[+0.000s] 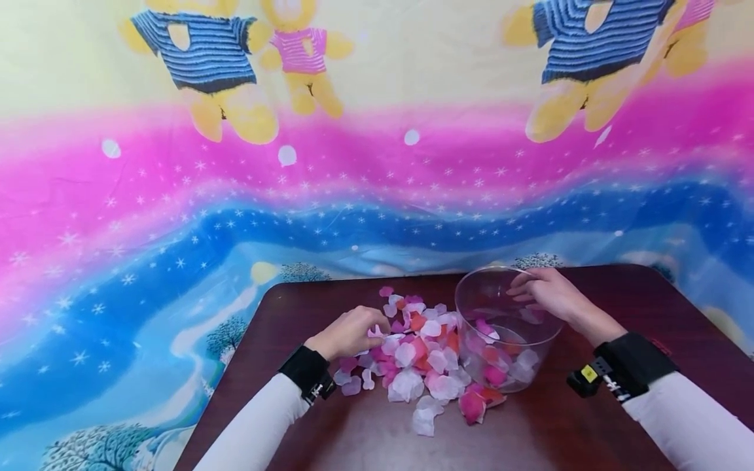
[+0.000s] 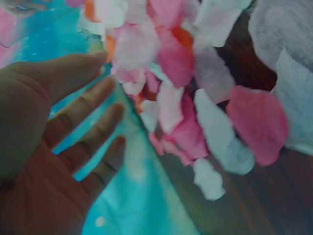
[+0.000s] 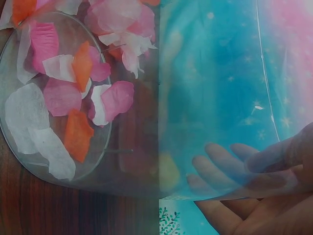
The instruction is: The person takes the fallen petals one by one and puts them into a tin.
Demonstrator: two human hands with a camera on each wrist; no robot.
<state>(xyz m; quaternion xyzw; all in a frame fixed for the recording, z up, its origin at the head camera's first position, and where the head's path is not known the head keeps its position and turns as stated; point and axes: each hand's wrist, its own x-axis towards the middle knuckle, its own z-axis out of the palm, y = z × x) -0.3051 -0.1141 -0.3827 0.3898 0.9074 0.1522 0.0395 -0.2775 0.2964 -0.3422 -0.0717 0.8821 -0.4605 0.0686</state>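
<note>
A pile of pink, white and orange fabric petals (image 1: 415,356) lies in the middle of a dark wooden table (image 1: 341,432). My left hand (image 1: 360,330) rests at the pile's left edge, its fingertips touching the petals. In the left wrist view that hand (image 2: 98,112) has straight, spread fingers beside the petals (image 2: 186,98) and holds nothing. A clear plastic bowl (image 1: 468,291) leans tilted toward the pile, with several petals (image 3: 63,93) inside. My right hand (image 1: 542,291) grips its far right rim. Its fingers (image 3: 220,156) show through the clear wall (image 3: 205,98).
A bright cloth (image 1: 177,229) with pink and blue bands and cartoon bears hangs behind the table and drapes down on the left. The table's left corner (image 1: 268,291) is near my left hand. Black wrist straps (image 1: 624,366) sit on both white sleeves.
</note>
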